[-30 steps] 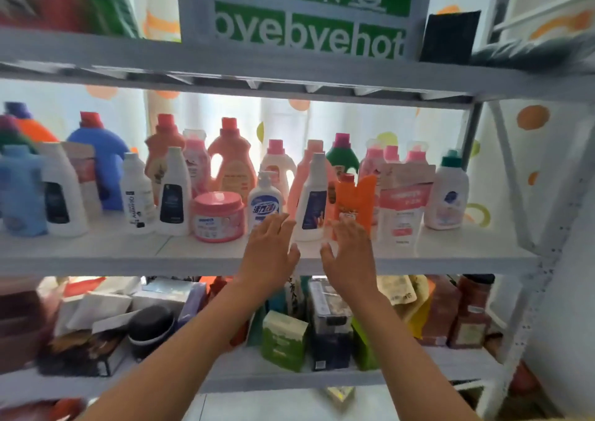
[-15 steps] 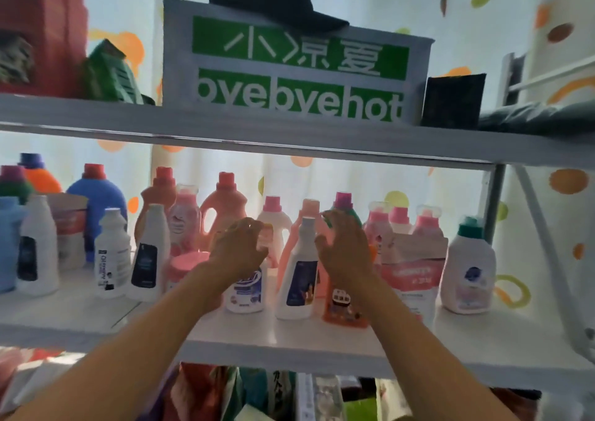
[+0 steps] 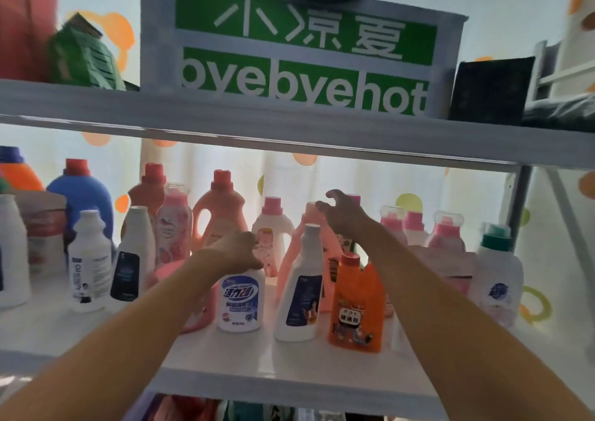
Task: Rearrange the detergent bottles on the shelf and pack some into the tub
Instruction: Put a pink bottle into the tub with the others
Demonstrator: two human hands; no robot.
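Left hand (image 3: 236,253) grips the top of a short white bottle (image 3: 240,301) with a blue label in Chinese characters, standing upright at the front of the white shelf (image 3: 289,378). Right hand (image 3: 343,216) hovers with fingers loosely curled, holding nothing, above a tall white bottle (image 3: 301,288) with a dark label; just right stands an orange bottle (image 3: 357,304). A green sign (image 3: 302,50) above reads "byebyehot".

Left hand (image 3: 236,253) curled over the top of a short white bottle (image 3: 240,301) with blue label, front row of the white shelf (image 3: 289,378). Right hand (image 3: 343,216) raised at one o'clock from it, fingers clawed, apparently touching nothing. Orange bottle (image 3: 357,308) at three o'clock; slim white bottle (image 3: 301,288) between.
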